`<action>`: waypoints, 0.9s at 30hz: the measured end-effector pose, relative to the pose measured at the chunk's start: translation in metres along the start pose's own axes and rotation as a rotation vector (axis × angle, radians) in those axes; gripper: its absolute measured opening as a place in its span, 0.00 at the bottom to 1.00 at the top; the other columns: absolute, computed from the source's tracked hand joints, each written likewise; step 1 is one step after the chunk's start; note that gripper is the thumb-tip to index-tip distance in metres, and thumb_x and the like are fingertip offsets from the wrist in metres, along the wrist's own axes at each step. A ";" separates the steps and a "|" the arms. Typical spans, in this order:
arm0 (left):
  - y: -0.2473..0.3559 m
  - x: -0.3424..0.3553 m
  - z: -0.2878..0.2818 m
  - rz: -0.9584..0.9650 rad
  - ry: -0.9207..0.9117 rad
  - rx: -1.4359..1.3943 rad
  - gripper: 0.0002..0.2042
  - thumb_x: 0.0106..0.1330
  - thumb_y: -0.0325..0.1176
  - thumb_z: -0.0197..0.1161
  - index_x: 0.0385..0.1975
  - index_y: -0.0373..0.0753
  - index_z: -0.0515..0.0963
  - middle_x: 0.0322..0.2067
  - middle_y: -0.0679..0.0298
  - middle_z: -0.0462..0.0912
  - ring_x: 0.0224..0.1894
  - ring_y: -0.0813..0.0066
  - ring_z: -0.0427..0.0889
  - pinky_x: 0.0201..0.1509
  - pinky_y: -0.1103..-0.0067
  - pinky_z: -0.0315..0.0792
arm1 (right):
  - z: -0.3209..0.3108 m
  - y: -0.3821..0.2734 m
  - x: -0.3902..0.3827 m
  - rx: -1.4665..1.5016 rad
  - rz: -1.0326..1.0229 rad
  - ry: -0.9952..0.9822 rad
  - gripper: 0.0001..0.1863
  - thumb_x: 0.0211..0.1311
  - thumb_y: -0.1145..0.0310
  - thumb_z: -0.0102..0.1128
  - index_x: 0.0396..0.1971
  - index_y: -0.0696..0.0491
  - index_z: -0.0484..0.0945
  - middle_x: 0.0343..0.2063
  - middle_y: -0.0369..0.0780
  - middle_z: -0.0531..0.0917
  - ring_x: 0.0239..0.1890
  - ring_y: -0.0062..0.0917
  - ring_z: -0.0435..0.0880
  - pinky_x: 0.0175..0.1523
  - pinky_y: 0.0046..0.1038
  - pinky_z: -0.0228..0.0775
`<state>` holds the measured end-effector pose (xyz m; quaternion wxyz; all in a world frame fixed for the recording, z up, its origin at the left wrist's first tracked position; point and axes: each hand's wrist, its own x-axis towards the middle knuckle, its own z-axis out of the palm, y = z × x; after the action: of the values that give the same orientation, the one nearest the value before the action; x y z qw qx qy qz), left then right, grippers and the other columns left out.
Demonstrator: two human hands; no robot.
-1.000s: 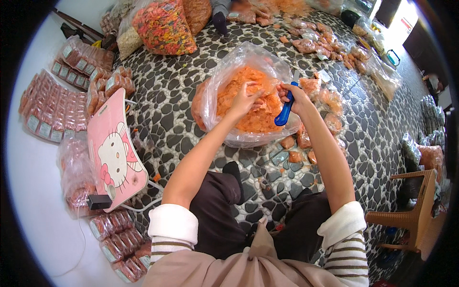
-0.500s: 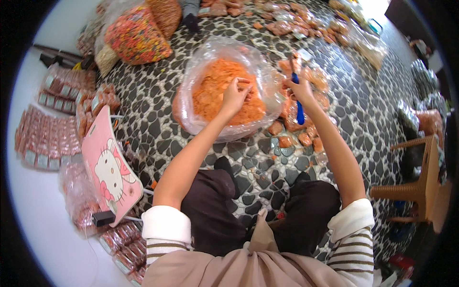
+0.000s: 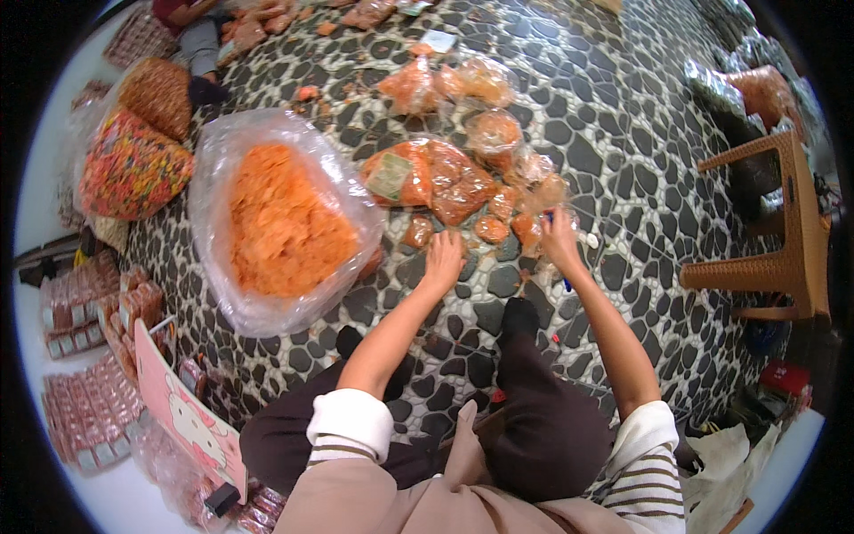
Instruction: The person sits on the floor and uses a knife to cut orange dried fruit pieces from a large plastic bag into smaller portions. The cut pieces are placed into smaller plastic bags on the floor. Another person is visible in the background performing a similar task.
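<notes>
Just beyond my left hand (image 3: 445, 259) lie a small orange packet (image 3: 418, 231) and the edge of a larger clear bag of orange chips (image 3: 459, 182). Its fingers are bent down and pressed together, and whatever is in them is hidden. To its right, my right hand (image 3: 559, 240) is closed round a blue-handled tool (image 3: 567, 285); the handle pokes out below the palm, and the working end is lost among small packets. A large open plastic sack (image 3: 213, 205) heaped with orange chips (image 3: 289, 222) stands to the left of both hands.
More filled bags (image 3: 485, 82) lie farther off on the pebble-patterned floor (image 3: 614, 178). A brown plastic stool (image 3: 783, 222) stands at right. On the left are a pink folding table (image 3: 191, 409), stacked packets (image 3: 89, 400) and a sack of colourful pieces (image 3: 133, 169). Another person's leg (image 3: 200, 49) shows far left.
My view has swung right, so the sack now sits farther left. My left hand has left the sack's chips for the packets on the floor. The tool is lower, among the small packets.
</notes>
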<state>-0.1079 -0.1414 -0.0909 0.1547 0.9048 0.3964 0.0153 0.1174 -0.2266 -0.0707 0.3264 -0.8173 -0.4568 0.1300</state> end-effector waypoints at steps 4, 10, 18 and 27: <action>0.002 0.009 0.031 -0.140 -0.013 0.246 0.25 0.41 0.37 0.70 0.38 0.36 0.69 0.37 0.55 0.70 0.45 0.59 0.67 0.47 0.66 0.64 | 0.003 -0.013 -0.002 0.032 0.048 -0.219 0.10 0.60 0.67 0.45 0.34 0.59 0.66 0.30 0.54 0.75 0.36 0.47 0.74 0.39 0.42 0.64; -0.005 0.032 -0.040 -0.123 -0.071 -0.515 0.21 0.55 0.44 0.62 0.44 0.37 0.71 0.38 0.60 0.72 0.44 0.67 0.71 0.46 0.73 0.66 | -0.039 -0.088 0.013 0.035 -0.022 -0.425 0.12 0.63 0.64 0.40 0.36 0.58 0.63 0.24 0.57 0.76 0.31 0.54 0.74 0.34 0.49 0.62; -0.027 0.002 -0.245 -0.080 0.261 -1.447 0.23 0.65 0.53 0.46 0.44 0.37 0.69 0.38 0.68 0.75 0.40 0.81 0.73 0.45 0.81 0.68 | -0.103 -0.262 0.010 -0.111 -0.525 -0.273 0.13 0.64 0.60 0.40 0.33 0.55 0.62 0.19 0.52 0.75 0.26 0.49 0.75 0.29 0.46 0.63; -0.078 -0.084 -0.305 -0.122 0.886 -1.120 0.15 0.66 0.44 0.49 0.42 0.38 0.67 0.33 0.71 0.70 0.38 0.86 0.67 0.45 0.86 0.62 | -0.073 -0.389 -0.021 -0.106 -0.756 -0.215 0.15 0.64 0.60 0.39 0.29 0.57 0.66 0.16 0.50 0.75 0.22 0.47 0.76 0.27 0.45 0.66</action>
<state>-0.2670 -0.0707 0.1842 0.4210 0.5747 0.4044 0.5736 -0.1147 -0.1307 0.2363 0.2590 -0.5889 -0.7631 0.0621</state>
